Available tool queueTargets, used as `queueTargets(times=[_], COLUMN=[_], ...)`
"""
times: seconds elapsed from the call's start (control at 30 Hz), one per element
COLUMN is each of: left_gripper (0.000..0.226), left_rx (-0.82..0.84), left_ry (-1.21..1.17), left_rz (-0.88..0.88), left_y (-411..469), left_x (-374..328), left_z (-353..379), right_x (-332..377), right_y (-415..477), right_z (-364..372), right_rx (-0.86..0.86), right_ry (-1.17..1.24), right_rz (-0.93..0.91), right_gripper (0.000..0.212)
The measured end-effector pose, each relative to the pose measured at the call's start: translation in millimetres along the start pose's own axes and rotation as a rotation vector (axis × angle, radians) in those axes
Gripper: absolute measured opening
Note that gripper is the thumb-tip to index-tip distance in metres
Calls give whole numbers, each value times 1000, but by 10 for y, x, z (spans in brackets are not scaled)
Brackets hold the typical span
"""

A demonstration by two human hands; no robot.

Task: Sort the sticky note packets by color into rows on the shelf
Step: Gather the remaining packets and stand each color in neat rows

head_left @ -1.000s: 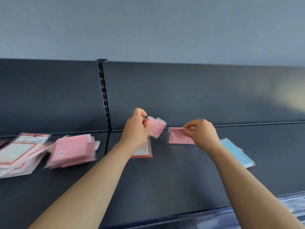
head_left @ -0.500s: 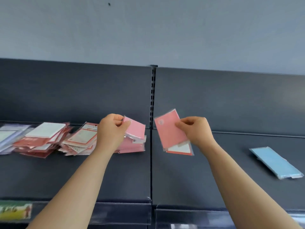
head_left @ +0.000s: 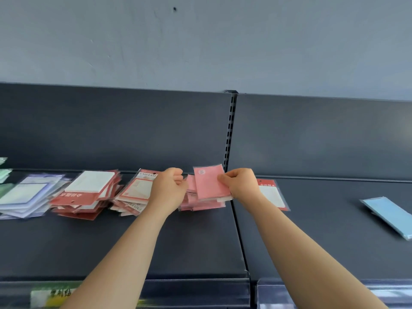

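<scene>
On the dark shelf (head_left: 200, 241), a pile of pink sticky note packets (head_left: 202, 205) lies just left of the shelf joint. My right hand (head_left: 242, 185) pinches a pink packet (head_left: 209, 184) by its right edge and holds it tilted just over that pile. My left hand (head_left: 170, 188) is curled at the pile's left side, its fingers on the edge of another pink packet (head_left: 190, 182) on top of the pile. A red-and-white packet (head_left: 273, 195) lies alone beside my right wrist. Far right lies a blue packet (head_left: 388, 216).
Left of the pink pile are two red-and-white piles (head_left: 87, 192) (head_left: 136, 194), then a pale purple pile (head_left: 24, 197) and green packets (head_left: 3, 175) at the frame edge. A slotted upright (head_left: 229, 134) divides the back panel. A price rail (head_left: 196, 286) runs along the front edge.
Both hands have carried their pink packets left to the pink pile. The left hand's packet has come down onto the pile, and the right hand's packet now hovers over it.
</scene>
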State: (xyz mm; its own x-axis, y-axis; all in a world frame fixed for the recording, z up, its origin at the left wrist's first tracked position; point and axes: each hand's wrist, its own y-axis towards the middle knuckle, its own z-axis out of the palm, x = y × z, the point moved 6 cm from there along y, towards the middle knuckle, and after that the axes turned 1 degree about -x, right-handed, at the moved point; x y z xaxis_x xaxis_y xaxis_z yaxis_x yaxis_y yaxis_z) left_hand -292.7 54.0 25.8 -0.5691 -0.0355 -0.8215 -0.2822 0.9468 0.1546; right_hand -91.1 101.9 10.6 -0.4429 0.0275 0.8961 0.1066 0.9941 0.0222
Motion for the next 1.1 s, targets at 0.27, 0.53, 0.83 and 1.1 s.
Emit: queueTargets(times=[0.27,0.53,0.83,1.1], left_gripper=[28,34,29,30], left_rx=[25,-145,236,247], left_ry=[35,216,352,238], left_rz=[68,331,254,0], left_y=[-35,-250,-448,-446], left_x=[4,-437,-896,-932], left_z=[18,172,1422,1900], right_x=[80,-80,-846,-1030], right_y=[-65,-243,-210,-301], right_z=[175,-297,-1060,-1261], right_rx=[19,-103,154,295], right_ry=[-86,-403,-758,-715], right_rz=[-77,-279,-226,-305], right_gripper=[33,26,32,39])
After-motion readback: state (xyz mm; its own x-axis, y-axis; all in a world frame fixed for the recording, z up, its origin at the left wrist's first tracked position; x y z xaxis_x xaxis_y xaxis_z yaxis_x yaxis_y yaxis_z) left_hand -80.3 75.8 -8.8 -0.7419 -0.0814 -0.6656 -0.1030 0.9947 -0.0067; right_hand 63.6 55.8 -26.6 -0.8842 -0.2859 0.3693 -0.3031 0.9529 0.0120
